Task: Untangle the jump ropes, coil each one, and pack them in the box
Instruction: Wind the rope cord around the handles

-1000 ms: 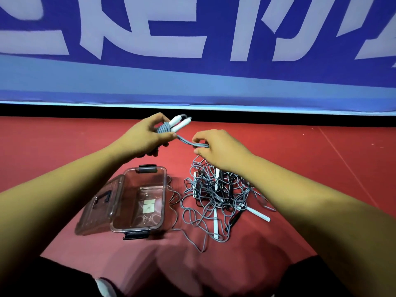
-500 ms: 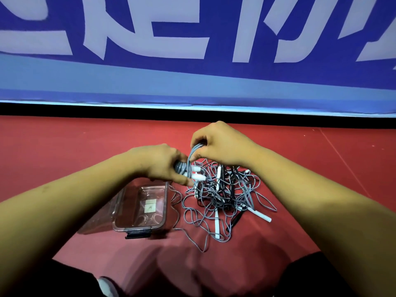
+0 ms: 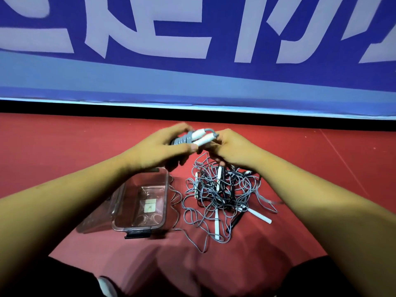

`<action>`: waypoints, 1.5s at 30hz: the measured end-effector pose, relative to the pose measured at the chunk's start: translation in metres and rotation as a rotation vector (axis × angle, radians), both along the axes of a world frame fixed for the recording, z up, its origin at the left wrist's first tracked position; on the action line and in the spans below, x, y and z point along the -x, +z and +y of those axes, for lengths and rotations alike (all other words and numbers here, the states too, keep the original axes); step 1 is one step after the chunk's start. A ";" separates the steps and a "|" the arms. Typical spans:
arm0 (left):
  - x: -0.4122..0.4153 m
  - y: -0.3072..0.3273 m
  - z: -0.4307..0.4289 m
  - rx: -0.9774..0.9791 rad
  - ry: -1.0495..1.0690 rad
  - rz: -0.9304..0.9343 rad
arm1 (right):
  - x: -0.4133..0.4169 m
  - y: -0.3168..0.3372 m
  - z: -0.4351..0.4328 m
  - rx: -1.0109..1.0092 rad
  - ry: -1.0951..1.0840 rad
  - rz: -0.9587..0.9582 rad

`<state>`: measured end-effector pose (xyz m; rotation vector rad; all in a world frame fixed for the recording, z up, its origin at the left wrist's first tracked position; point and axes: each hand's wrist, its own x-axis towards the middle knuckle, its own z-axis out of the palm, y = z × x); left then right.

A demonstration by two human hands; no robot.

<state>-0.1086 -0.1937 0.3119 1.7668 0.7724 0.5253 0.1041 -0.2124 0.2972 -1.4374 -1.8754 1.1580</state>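
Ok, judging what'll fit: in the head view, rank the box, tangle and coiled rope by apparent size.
1. tangle, sprawling wider than the box.
2. box.
3. coiled rope, smallest, though the left hand and right hand partly cover it and it's farther off.

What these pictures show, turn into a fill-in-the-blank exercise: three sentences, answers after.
1. The left hand grips a coiled jump rope with two ____ handles.
2. The clear plastic box sits with its lid ____.
3. Seen from the head camera, the tangled ropes lie to the ____ of the box.
Missing words: white; open; right.
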 end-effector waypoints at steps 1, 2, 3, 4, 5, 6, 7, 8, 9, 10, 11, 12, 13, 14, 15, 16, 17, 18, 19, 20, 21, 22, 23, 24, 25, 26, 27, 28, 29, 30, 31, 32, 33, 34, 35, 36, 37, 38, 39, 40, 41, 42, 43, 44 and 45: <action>0.000 0.001 0.001 -0.005 0.033 -0.027 | 0.002 0.000 -0.001 0.006 -0.006 0.019; 0.000 0.003 0.001 -0.015 0.062 -0.038 | 0.004 -0.001 0.000 0.012 -0.010 0.033; -0.001 0.004 0.001 -0.028 0.096 -0.037 | 0.005 -0.002 0.000 0.018 -0.014 0.036; -0.002 0.006 0.002 -0.043 0.132 -0.031 | 0.006 -0.002 0.001 0.022 -0.016 0.027; -0.003 0.008 0.003 -0.057 0.173 -0.024 | 0.006 -0.003 0.001 0.030 -0.015 0.006; -0.003 0.009 0.005 -0.065 0.217 -0.017 | 0.006 -0.004 0.000 0.042 -0.005 -0.022; -0.002 0.009 0.008 -0.070 0.264 -0.009 | 0.006 -0.004 -0.002 0.053 0.010 -0.059; 0.000 0.009 0.012 -0.076 0.311 0.001 | 0.007 -0.005 -0.003 0.058 0.025 -0.099; 0.002 0.008 0.017 -0.087 0.350 0.022 | 0.007 -0.004 -0.004 0.048 0.032 -0.141; 0.005 0.006 0.021 -0.105 0.376 0.058 | 0.009 -0.003 -0.005 0.021 0.030 -0.178; 0.009 0.002 0.026 -0.137 0.387 0.112 | 0.011 -0.001 -0.006 -0.019 0.018 -0.209; 0.012 -0.002 0.030 -0.176 0.384 0.174 | 0.015 0.001 -0.007 -0.064 0.008 -0.237; 0.014 -0.006 0.033 -0.219 0.374 0.241 | 0.018 0.003 -0.008 -0.105 0.012 -0.275; 0.015 -0.010 0.035 -0.276 0.358 0.340 | 0.021 0.006 -0.010 -0.141 0.034 -0.320; 0.016 -0.015 0.037 -0.359 0.334 0.472 | 0.024 0.006 -0.013 -0.170 0.065 -0.359; 0.016 -0.019 0.036 -0.449 0.305 0.619 | 0.026 0.008 -0.015 -0.196 0.095 -0.392; 0.014 -0.022 0.034 -0.528 0.278 0.738 | 0.028 0.010 -0.018 -0.229 0.119 -0.415; 0.012 -0.023 0.029 -0.591 0.249 0.814 | 0.029 0.013 -0.019 -0.263 0.132 -0.428; 0.009 -0.025 0.025 -0.636 0.210 0.859 | 0.029 0.016 -0.020 -0.295 0.128 -0.426; 0.006 -0.025 0.020 -0.661 0.162 0.888 | 0.028 0.019 -0.020 -0.323 0.113 -0.408; 0.002 -0.024 0.015 -0.674 0.111 0.918 | 0.027 0.020 -0.018 -0.347 0.089 -0.380; -0.002 -0.021 0.010 -0.672 0.065 0.947 | 0.025 0.022 -0.017 -0.364 0.064 -0.349; -0.005 -0.018 0.006 -0.660 0.023 0.970 | 0.023 0.022 -0.016 -0.373 0.034 -0.326; -0.007 -0.014 0.003 -0.644 -0.011 0.982 | 0.021 0.021 -0.013 -0.379 0.003 -0.307; -0.009 -0.010 0.001 -0.621 -0.039 0.970 | 0.019 0.021 -0.012 -0.387 -0.032 -0.286; -0.011 -0.007 -0.001 -0.600 -0.052 0.935 | 0.016 0.019 -0.009 -0.392 -0.071 -0.264; -0.011 -0.005 -0.002 -0.587 -0.053 0.891 | 0.014 0.018 -0.007 -0.394 -0.107 -0.239; -0.010 -0.004 -0.003 -0.581 -0.051 0.839 | 0.011 0.017 -0.004 -0.388 -0.142 -0.212; -0.009 -0.004 -0.003 -0.573 -0.053 0.788 | 0.008 0.015 -0.002 -0.374 -0.171 -0.184; -0.009 -0.004 -0.002 -0.553 -0.058 0.736 | 0.005 0.013 0.000 -0.362 -0.190 -0.153; -0.008 -0.004 -0.001 -0.527 -0.059 0.682 | 0.002 0.012 0.002 -0.354 -0.200 -0.127; -0.007 -0.005 -0.001 -0.499 -0.057 0.633 | -0.001 0.011 0.003 -0.344 -0.199 -0.107; -0.006 -0.006 0.000 -0.476 -0.054 0.591 | -0.003 0.010 0.004 -0.328 -0.187 -0.094; -0.005 -0.006 -0.001 -0.458 -0.050 0.549 | -0.004 0.009 0.004 -0.303 -0.169 -0.089; -0.004 -0.007 -0.001 -0.438 -0.047 0.502 | -0.005 0.009 0.003 -0.269 -0.150 -0.091; -0.003 -0.007 -0.002 -0.403 -0.036 0.443 | -0.006 0.008 0.003 -0.229 -0.133 -0.095; -0.002 -0.008 -0.002 -0.358 -0.018 0.376 | -0.007 0.007 0.003 -0.189 -0.116 -0.094; -0.002 -0.008 -0.001 -0.311 0.007 0.310 | -0.008 0.005 0.004 -0.149 -0.101 -0.086; -0.002 -0.007 -0.002 -0.265 0.037 0.251 | -0.009 0.003 0.004 -0.106 -0.087 -0.075; -0.003 -0.006 -0.002 -0.215 0.066 0.200 | -0.009 0.002 0.004 -0.066 -0.075 -0.066; -0.004 -0.004 -0.002 -0.168 0.088 0.162 | -0.008 0.001 0.003 -0.029 -0.063 -0.058; -0.004 -0.003 -0.001 -0.135 0.102 0.134 | -0.007 0.000 0.002 0.005 -0.047 -0.052; -0.005 -0.002 -0.001 -0.116 0.115 0.113 | -0.005 0.000 0.000 0.033 -0.024 -0.054; -0.006 -0.002 -0.001 -0.117 0.127 0.097 | -0.002 -0.001 -0.001 0.056 0.004 -0.063; -0.006 -0.001 0.000 -0.132 0.144 0.091 | 0.001 -0.002 -0.003 0.080 0.029 -0.075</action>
